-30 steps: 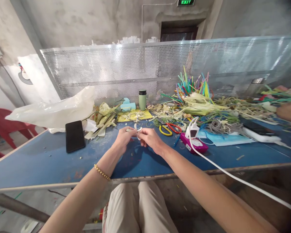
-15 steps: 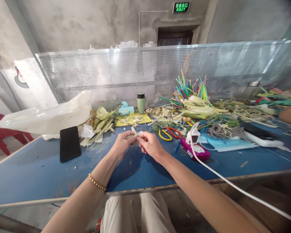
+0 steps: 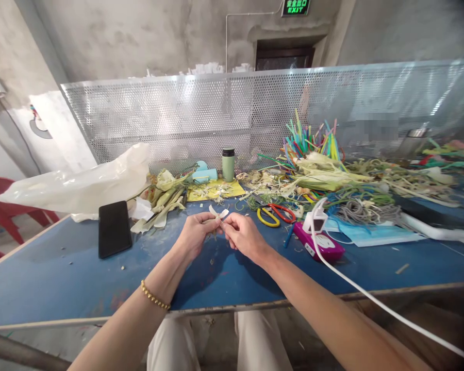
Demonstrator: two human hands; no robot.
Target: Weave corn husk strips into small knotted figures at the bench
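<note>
Just above the blue table [image 3: 154, 278], both of my hands meet on a small pale piece of corn husk [image 3: 218, 214], whose petal-like strips spread out at the top. My left hand [image 3: 196, 232] is closed, pinching the piece between thumb and fingers. From the other side my right hand [image 3: 244, 234] is closed too, its thumb and fingertips pressed to the base of the piece. The fingers hide the lower part. Right of my hands lie scissors with yellow and red handles [image 3: 268, 223]. Behind them a yellow sheet [image 3: 195, 195] carries small pale husk bits.
At left are a black phone [image 3: 115, 229], a large plastic bag [image 3: 81, 180] and dried husks [image 3: 166, 201]. A green bottle [image 3: 228, 166] stands at the back. To the right are a purple power strip [image 3: 320, 246] with a white cable, a blue mask [image 3: 379, 234] and colourful stems [image 3: 309, 141].
The pale strips have turned slightly and spread wider between my fingers. My right fingers have shifted a little to the right. The co-worker's hand at the right edge is out of view.
</note>
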